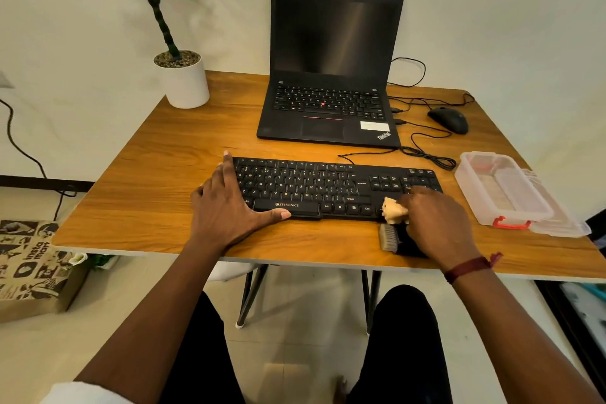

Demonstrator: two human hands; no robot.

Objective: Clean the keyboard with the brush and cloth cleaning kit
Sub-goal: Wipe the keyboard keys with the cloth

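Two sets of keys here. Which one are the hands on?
The separate black keyboard in front: the left hand rests on its left end and the right hand holds a cloth at its right end. The laptop behind is untouched.

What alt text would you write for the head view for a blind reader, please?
A person's left hand rests on a black keyboard on a wooden table; the right hand holds a tan cloth at its right end, beside a brush.
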